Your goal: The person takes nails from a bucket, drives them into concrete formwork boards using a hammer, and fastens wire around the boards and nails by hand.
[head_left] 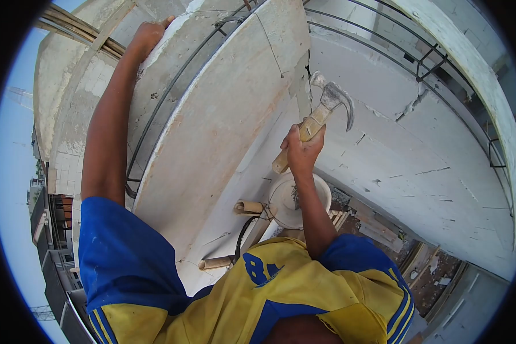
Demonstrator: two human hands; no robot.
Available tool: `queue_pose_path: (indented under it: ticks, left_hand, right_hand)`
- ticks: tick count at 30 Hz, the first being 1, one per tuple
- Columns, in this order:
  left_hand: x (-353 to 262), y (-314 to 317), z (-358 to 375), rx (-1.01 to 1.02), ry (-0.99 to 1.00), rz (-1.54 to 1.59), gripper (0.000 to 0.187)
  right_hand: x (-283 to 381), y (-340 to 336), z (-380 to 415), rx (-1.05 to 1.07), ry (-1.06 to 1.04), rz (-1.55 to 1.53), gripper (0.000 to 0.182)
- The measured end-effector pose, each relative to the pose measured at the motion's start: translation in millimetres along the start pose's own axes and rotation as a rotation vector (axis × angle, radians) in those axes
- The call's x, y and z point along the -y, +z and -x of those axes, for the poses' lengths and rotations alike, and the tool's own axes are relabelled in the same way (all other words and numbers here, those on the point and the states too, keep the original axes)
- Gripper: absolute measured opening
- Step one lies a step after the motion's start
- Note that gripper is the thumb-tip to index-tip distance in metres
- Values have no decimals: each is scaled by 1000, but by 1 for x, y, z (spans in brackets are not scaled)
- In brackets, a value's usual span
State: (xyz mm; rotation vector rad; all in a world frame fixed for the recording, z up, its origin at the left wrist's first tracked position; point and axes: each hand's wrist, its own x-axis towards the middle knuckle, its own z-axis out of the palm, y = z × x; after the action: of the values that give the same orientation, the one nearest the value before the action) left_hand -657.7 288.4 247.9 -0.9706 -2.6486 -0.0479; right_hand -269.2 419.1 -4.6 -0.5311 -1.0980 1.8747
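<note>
My right hand [304, 148] is closed around the wooden handle of a claw hammer [309, 123]. Its dusty metal head [333, 97] points up, with the curved claw to the right, in front of the corner where a panel and a wall meet. My left hand [149, 37] reaches far up on the left and grips the chipped edge of a concrete wall [166, 37]; its fingertips are mostly hidden. Beside that wall a smooth grey panel [223, 109] slants across the middle, with a thin wire hanging over its upper part.
Dark rebar [180, 74] curves along the panel, and more rebar [378, 51] runs at the upper right by a block wall [418, 149]. Below are a round whitish bucket [321, 192], bamboo poles [247, 207] and rubble [433, 281]. Buildings [54, 229] stand far down at the left.
</note>
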Motion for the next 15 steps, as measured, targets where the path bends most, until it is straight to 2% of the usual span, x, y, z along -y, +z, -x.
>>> queue_pose_path:
  ticks: [1, 3, 4, 7, 9, 11, 12, 13, 14, 15]
  left_hand:
    - [-10, -7, 8, 22, -66, 60, 79]
    - [-12, -4, 6, 39, -120, 126, 79]
    - [-10, 1, 6, 55, -117, 116, 80]
    - [-22, -11, 11, 69, -137, 137, 80]
    - [-23, -14, 10, 72, -164, 160, 79]
    - [-10, -2, 4, -12, -56, 11, 77]
    - [-9, -2, 2, 9, -65, -123, 70]
    - [-9, -6, 6, 27, -65, -122, 70]
    - [-15, -15, 12, 77, 66, -80, 67]
    - [-10, -11, 8, 82, 103, -32, 67]
  right_hand:
    - [-4, 1, 2, 1, 13, 4, 27]
    - [-7, 1, -7, 228, 182, 267, 32]
    - [-7, -1, -2, 219, 187, 267, 32]
    - [1, 10, -7, 23, 26, 45, 30]
    - [7, 10, -14, 81, 48, 90, 25]
    - [15, -17, -22, 275, 229, 371, 30]
    - [20, -32, -25, 326, 214, 430, 34]
    - [26, -53, -20, 365, 228, 502, 38]
    - [33, -73, -17, 413, 256, 592, 40]
    - [43, -93, -9, 457, 316, 688, 43]
